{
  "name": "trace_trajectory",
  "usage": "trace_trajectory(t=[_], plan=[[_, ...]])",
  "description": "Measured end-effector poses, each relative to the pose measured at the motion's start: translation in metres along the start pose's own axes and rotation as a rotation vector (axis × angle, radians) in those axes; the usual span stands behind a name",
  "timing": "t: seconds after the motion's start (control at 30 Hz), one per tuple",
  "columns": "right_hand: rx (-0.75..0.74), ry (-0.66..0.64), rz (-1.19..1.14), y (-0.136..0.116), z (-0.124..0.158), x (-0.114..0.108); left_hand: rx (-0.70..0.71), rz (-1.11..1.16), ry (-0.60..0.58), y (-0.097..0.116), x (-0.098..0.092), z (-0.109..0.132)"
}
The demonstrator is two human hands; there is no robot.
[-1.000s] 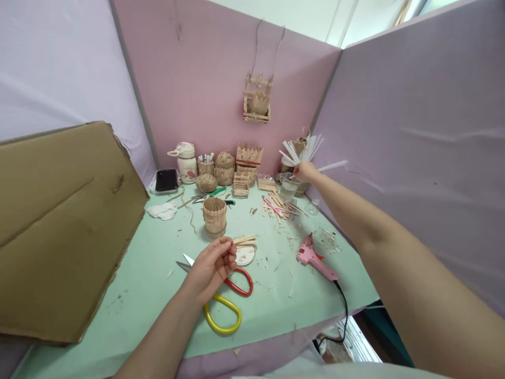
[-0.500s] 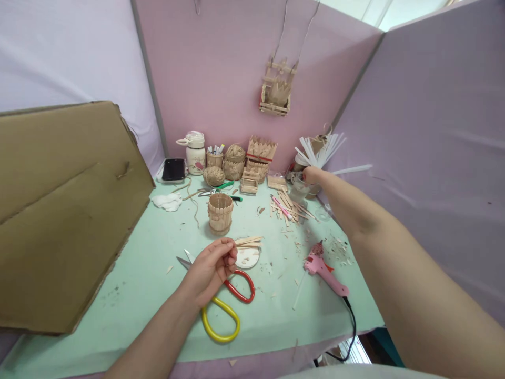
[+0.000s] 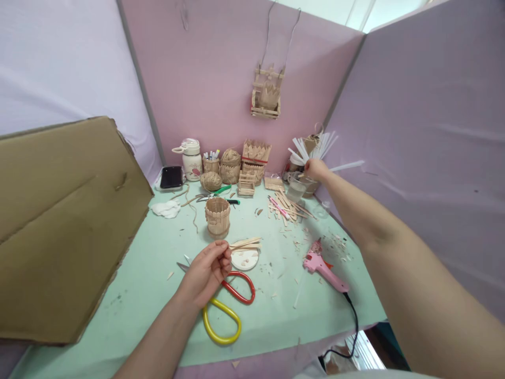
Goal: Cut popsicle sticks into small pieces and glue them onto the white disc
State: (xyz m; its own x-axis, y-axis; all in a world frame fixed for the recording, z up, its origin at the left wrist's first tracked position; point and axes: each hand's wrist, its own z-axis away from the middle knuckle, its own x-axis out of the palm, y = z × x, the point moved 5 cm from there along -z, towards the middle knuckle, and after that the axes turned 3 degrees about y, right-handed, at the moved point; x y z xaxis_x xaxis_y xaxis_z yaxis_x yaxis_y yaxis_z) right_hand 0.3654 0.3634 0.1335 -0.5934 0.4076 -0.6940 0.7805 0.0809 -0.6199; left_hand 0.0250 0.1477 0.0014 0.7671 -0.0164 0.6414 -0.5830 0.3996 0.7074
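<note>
My left hand (image 3: 210, 268) is closed in a pinch on thin wooden sticks (image 3: 248, 243), which point right above a small white round lid (image 3: 245, 261) holding wood bits. Under that hand lie large scissors (image 3: 239, 287) with one red and one yellow handle. A round cup made of wooden sticks (image 3: 218, 217) stands just beyond. At the far right, my right hand (image 3: 315, 169) reaches over a clear plastic cup (image 3: 296, 189), in front of a fan of white glue sticks (image 3: 327, 145). Its fingers are closed; a small tan piece shows at them, too small to name surely.
A pink glue gun (image 3: 324, 268) lies at right, its cord over the front edge. Loose wooden sticks (image 3: 294, 208) and a pink craft knife (image 3: 279, 207) lie mid-right. Cardboard (image 3: 67, 231) stands at left. Twine (image 3: 210, 181), a bottle (image 3: 192, 160) and stick-made baskets (image 3: 256, 152) line the back.
My right hand has risen slightly at the clear cup, and a small tan piece now shows by its fingers. The left hand keeps its hold on the sticks. The view has shifted slightly.
</note>
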Motion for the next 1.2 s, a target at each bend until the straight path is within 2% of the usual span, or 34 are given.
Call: trace_trajectory(t=[0.1, 0.2, 0.3, 0.4, 0.5, 0.6, 0.7, 0.77, 0.83, 0.93, 1.03, 1.1, 1.2], plan=[[0.143, -0.012, 0.04, 0.022, -0.001, -0.005, 0.002, -0.01, -0.006, -0.002, 0.003, -0.002], [0.235, 0.01, 0.01, 0.034, 0.004, -0.013, -0.001, -0.027, -0.006, -0.005, 0.007, -0.003], [0.295, 0.06, -0.093, 0.033, 0.013, -0.021, 0.001, -0.074, 0.008, -0.004, 0.011, -0.002], [0.319, 0.087, -0.267, 0.018, 0.034, -0.022, 0.019, -0.167, 0.021, 0.001, 0.02, 0.0], [0.275, 0.008, -0.499, -0.012, 0.078, -0.008, 0.064, -0.3, 0.049, 0.005, 0.035, 0.001], [0.208, -0.143, -0.712, -0.05, 0.144, 0.011, 0.154, -0.382, 0.089, 0.006, 0.055, 0.001], [0.182, -0.308, -0.85, -0.083, 0.208, 0.025, 0.296, -0.387, 0.061, 0.005, 0.077, 0.004], [0.23, -0.414, -1.015, -0.097, 0.238, 0.031, 0.355, -0.395, 0.069, 0.003, 0.084, 0.008], [0.251, -0.435, -1.055, -0.103, 0.254, 0.031, 0.407, -0.406, 0.076, 0.001, 0.086, 0.012], [0.212, -0.432, -1.014, -0.106, 0.26, 0.03, 0.475, -0.439, 0.077, 0.0, 0.084, 0.018], [0.132, -0.485, -0.909, -0.108, 0.257, 0.029, 0.512, -0.486, 0.066, 0.001, 0.082, 0.02], [0.039, -0.459, -0.785, -0.108, 0.251, 0.023, 0.533, -0.555, 0.054, 0.002, 0.082, 0.02], [-0.183, -0.386, -0.493, -0.112, 0.244, 0.011, 0.582, -0.719, 0.007, 0.002, 0.086, 0.021]])
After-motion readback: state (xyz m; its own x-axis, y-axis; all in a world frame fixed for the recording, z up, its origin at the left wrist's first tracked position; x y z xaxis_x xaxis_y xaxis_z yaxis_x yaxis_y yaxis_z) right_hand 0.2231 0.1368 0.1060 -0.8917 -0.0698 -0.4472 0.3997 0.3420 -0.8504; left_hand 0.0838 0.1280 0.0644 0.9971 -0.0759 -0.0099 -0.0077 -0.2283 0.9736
